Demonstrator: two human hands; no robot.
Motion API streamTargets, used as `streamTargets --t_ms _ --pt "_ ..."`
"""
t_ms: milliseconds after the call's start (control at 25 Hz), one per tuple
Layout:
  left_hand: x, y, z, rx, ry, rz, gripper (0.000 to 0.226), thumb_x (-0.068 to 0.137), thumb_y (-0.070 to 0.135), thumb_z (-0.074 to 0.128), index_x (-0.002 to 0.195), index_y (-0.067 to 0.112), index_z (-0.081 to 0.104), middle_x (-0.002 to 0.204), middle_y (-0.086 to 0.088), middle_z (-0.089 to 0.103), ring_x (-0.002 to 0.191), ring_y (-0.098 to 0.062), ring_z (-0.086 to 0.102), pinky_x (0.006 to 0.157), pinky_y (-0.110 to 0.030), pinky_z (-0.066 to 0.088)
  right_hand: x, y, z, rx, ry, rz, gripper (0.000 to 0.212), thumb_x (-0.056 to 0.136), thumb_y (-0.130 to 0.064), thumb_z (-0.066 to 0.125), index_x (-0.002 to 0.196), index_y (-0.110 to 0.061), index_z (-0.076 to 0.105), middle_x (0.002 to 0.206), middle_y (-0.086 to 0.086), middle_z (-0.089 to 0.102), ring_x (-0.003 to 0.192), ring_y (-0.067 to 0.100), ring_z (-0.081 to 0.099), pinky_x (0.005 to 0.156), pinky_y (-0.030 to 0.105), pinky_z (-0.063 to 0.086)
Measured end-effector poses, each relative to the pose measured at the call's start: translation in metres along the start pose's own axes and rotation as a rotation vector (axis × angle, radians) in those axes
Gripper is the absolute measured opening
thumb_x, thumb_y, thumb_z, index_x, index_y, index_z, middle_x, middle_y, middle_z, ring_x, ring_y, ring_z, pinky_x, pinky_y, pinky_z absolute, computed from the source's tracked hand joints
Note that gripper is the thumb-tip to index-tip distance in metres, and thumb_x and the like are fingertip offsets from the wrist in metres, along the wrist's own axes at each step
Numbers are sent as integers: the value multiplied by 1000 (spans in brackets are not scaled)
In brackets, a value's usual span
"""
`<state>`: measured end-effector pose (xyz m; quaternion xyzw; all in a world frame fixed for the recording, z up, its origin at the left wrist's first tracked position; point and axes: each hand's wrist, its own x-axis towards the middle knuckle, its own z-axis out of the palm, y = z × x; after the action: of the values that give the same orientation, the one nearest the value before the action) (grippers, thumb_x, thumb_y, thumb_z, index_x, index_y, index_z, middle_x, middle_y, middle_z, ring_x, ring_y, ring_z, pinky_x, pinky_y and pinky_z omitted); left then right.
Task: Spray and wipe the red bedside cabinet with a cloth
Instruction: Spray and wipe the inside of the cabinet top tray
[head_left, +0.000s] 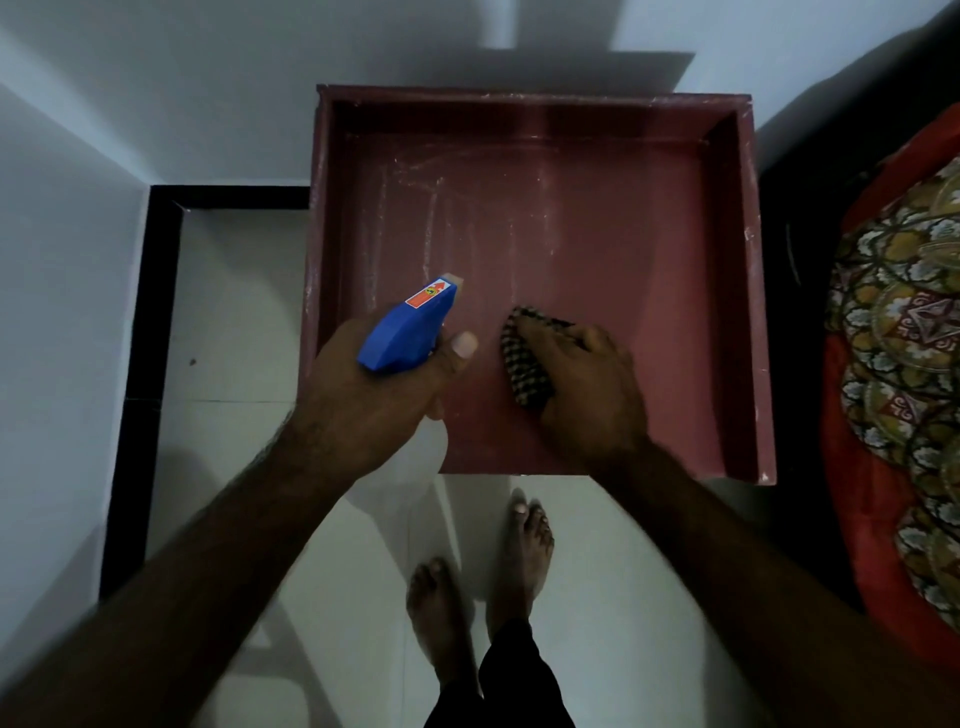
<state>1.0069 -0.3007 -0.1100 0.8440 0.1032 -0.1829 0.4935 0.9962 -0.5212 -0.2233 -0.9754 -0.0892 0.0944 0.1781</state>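
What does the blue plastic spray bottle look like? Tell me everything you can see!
The blue plastic spray bottle has a shiny blue trigger head with a pale nozzle tip and an orange-red arrow sticker on top. The left hand grips it, thumb alongside, hiding most of its pale body. It is held over the front left of the dusty red cabinet top, nozzle aimed away across it.

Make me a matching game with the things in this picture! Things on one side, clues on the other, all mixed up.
Things:
1. spray bottle
2. cloth
3. cabinet
4. bedspread

Clues:
A. under the right hand
B. patterned, at the right edge
C. in the left hand
D. red, with white streaks

Pairs: 1-C, 2-A, 3-D, 4-B
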Motion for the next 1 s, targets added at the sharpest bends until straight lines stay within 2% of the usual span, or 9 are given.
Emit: streamTargets --t_ms 80,120,280,320,480,680,840,880,1000 --pt "3 0 -1 11 -7 9 58 69 75 54 80 19 64 68 4 70 60 0 67 57 -1 43 6 10 -7 53 134 188 85 70 -6 72 150 -23 47 135 5 66 116 38 53 95 49 47" --pt "4 -1 -1 22 -8 17 56 71 73 54 79 19 64 67 4 70 60 0 66 57 0 42 7 7 -7 56 167 209 85 69 -5 73 148 -22 50 133 7 67 114 39 54 94 50 48" --pt "7 -1 -1 -23 8 33 49 77 65 60 79 16 65 68 2 70 59 -5 68 58 -4 46 5 -7 3 -17 -36 -121 88 69 -9 74 152 -24 46 143 -1 60 120 35 53 99 48 43" --pt "8 0 -1 -26 8 39 46 78 63 60 79 17 65 68 2 71 60 -7 68 58 -4 46 7 -1 0 -30 -30 -140 88 70 -10 74 152 -24 46 143 -2 61 120 35 53 98 48 43" --pt "12 1 -5 -73 11 68 27 87 48 67 77 23 63 66 3 70 57 -7 67 58 -5 47 19 19 -8 32 187 147 87 66 -2 74 147 -24 50 131 5 67 108 38 58 91 48 52" --pt "14 2 -7 -97 56 12 33 76 59 65 78 26 62 66 8 70 55 -2 66 52 -4 44 17 -4 5 -36 -43 -149 91 69 -13 76 153 -28 43 142 -4 62 120 32 52 99 47 43" --pt "16 2 -9 -83 50 16 34 75 62 62 78 28 62 67 14 70 56 2 65 52 -1 42 27 12 -6 40 130 153 85 71 -9 68 151 -26 46 138 0 64 115 35 53 95 48 49" --pt "17 1 -10 -80 49 18 33 75 62 61 79 30 61 67 15 69 56 3 65 52 0 42 27 5 -5 47 146 162 84 70 -9 67 150 -25 47 138 -1 64 114 36 53 94 47 49" --pt "18 -1 -10 -78 28 26 39 72 66 60 83 29 62 71 12 70 59 2 66 54 0 43 20 -13 4 14 -12 -61 89 67 -10 69 152 -26 46 142 -4 61 119 33 51 96 46 42"
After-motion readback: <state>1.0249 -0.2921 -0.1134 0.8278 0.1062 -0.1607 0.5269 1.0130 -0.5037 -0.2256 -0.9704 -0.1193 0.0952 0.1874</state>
